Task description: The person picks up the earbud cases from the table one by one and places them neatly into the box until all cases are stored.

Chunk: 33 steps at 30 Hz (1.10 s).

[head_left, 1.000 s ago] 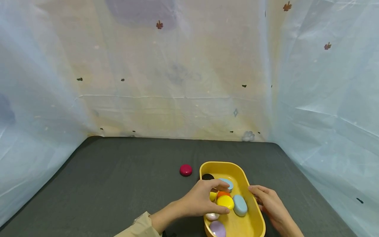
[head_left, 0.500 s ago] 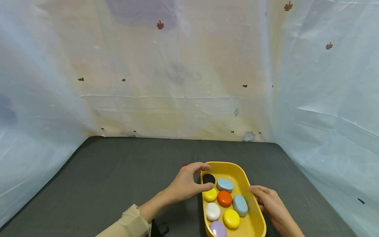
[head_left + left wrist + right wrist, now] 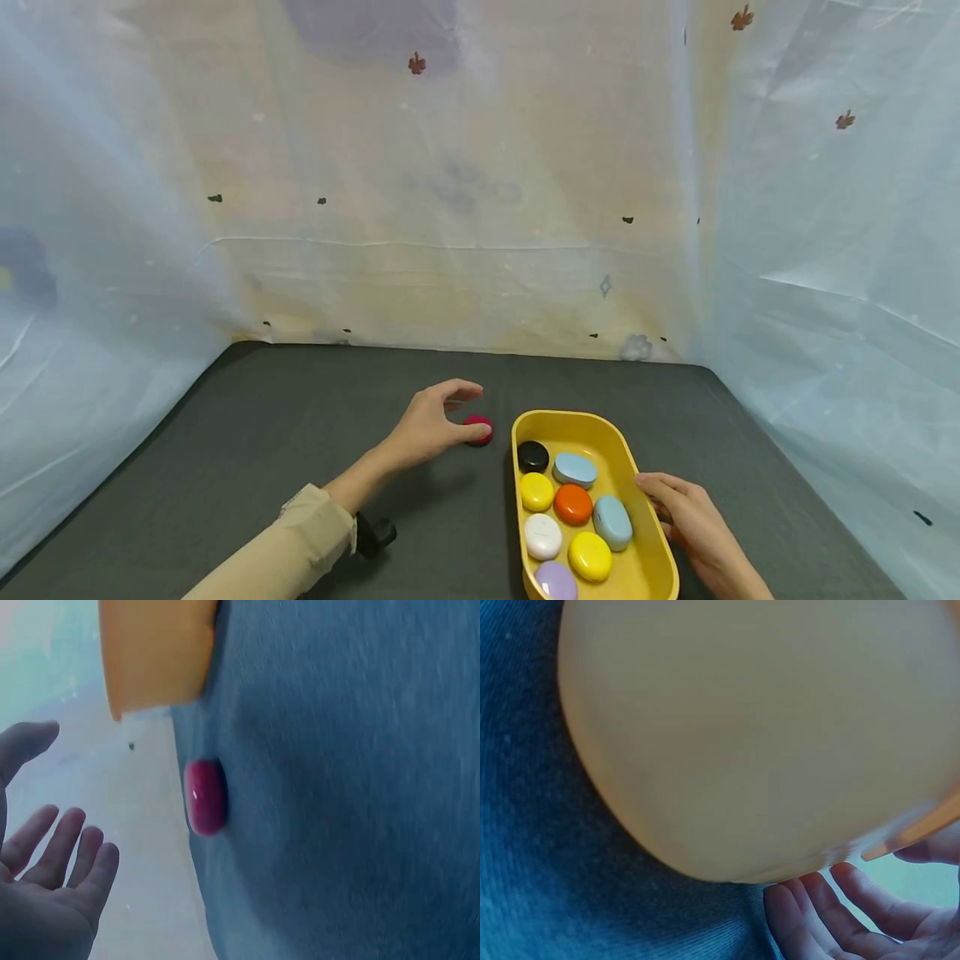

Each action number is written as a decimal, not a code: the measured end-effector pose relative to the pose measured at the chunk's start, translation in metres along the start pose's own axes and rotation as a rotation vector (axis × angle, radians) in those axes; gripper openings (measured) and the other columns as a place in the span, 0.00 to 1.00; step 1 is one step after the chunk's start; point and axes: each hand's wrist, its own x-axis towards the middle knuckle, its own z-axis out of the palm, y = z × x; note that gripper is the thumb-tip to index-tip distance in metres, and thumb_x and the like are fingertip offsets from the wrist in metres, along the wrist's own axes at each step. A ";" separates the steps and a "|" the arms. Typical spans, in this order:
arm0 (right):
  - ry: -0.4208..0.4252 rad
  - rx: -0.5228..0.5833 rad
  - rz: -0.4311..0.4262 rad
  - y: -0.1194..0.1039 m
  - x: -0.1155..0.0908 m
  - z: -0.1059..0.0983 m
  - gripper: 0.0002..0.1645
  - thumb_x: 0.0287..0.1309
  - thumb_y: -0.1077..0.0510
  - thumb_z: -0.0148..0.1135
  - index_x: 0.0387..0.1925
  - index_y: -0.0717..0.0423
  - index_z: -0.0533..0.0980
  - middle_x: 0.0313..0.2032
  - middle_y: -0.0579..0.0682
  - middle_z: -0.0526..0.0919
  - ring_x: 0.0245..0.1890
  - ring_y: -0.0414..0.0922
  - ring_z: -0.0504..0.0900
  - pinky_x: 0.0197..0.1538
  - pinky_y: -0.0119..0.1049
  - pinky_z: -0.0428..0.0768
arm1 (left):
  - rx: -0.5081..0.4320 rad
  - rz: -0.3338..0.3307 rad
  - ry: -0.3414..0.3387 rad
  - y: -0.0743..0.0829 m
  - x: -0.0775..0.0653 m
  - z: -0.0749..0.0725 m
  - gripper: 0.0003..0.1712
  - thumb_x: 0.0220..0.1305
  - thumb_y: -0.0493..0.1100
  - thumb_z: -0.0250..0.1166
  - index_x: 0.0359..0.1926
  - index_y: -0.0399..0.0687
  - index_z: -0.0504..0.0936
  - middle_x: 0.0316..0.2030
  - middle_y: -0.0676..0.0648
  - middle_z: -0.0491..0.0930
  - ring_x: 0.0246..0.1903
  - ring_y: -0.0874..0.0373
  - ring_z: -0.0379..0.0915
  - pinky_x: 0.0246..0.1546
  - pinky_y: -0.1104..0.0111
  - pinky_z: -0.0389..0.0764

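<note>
My left hand [image 3: 429,427] reaches over the dark cloth, thumb and fingers spread apart. Close by lies a glossy, rounded dark-red piece [image 3: 480,431], partly hidden by the thumb in the head view. The left wrist view shows this red piece [image 3: 205,797] on the cloth, with a gap between it and the fingers. At the right, my right hand [image 3: 693,521] holds the side of a yellow tray [image 3: 654,533], thumb at the rim and fingers along the outer wall [image 3: 727,765]. Inside sit smooth black [image 3: 533,457], orange [image 3: 573,505], white [image 3: 543,536] and lilac [image 3: 557,580] pieces.
Two yellow pieces [image 3: 590,557] and two light-blue ones [image 3: 612,522] also lie in the tray. Dark grey cloth [image 3: 337,400] covers the table. Pale patterned sheeting [image 3: 465,208] hangs at the back and along both sides.
My left hand lets go of a yellow piece inside the tray, then leaves leftward and away to the red piece. The right hand stays at the tray's side.
</note>
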 end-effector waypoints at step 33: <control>0.003 0.005 0.009 0.000 0.001 0.001 0.29 0.68 0.46 0.58 0.54 0.70 0.76 0.44 0.55 0.82 0.42 0.50 0.82 0.42 0.45 0.83 | 0.138 -0.065 -0.163 -0.022 0.025 0.007 0.36 0.54 0.50 0.77 0.61 0.39 0.76 0.58 0.43 0.76 0.58 0.45 0.72 0.57 0.53 0.73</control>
